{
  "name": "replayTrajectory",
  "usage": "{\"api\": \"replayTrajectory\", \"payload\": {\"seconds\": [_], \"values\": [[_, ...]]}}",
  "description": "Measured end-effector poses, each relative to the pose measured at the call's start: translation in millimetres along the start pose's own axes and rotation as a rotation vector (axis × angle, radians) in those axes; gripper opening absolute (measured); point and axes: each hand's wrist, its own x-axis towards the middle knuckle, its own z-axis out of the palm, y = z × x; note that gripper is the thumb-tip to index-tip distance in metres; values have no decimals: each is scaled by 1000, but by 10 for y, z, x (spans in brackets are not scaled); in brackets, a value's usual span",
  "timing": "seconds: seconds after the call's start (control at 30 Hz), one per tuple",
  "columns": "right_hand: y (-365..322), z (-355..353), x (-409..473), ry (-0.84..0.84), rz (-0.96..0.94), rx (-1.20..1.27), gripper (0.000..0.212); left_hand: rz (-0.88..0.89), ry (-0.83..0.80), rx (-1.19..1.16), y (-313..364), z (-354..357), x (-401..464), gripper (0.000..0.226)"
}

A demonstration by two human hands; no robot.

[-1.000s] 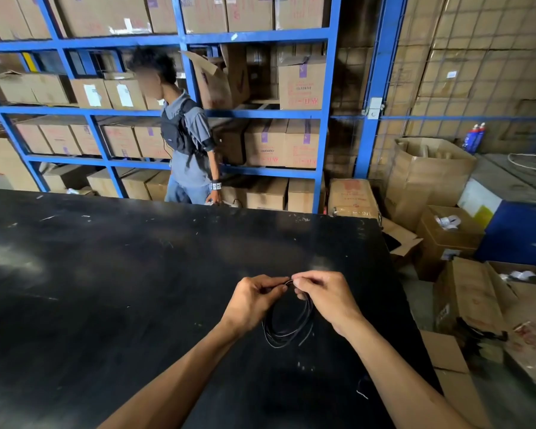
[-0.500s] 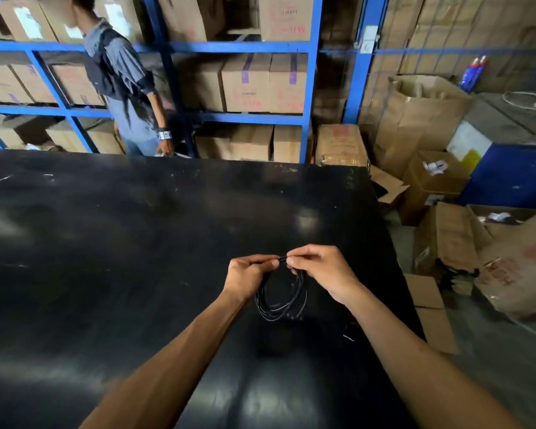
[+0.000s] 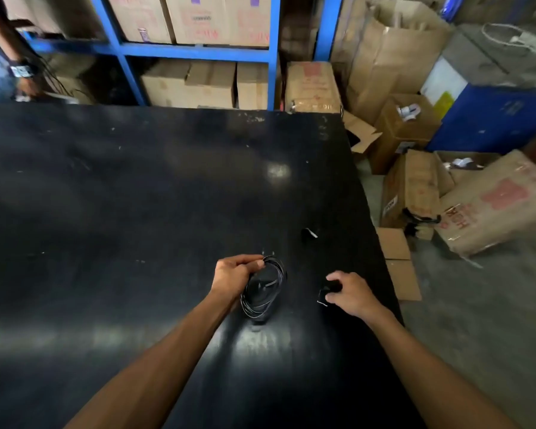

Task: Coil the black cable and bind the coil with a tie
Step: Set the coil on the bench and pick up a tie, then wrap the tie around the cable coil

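The head camera looks steeply down, close above the black table (image 3: pixel 136 212).

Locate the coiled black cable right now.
Head view: the coiled black cable is in the left hand over the black table, lower centre, left of the right hand.
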Motion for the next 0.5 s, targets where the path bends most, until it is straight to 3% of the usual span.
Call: {"api": "replayTrajectory", "payload": {"seconds": [0.13, 0.37, 0.5], "values": [[114, 180, 105, 27, -23, -83, 49, -6, -4, -1, -35, 36, 43, 13], [128, 218, 221, 121, -32, -266, 23, -20, -25, 39, -82, -19, 101, 14], [54, 168, 235, 128, -71, -96, 19, -8, -42, 55, -75, -17, 54, 14]]}}
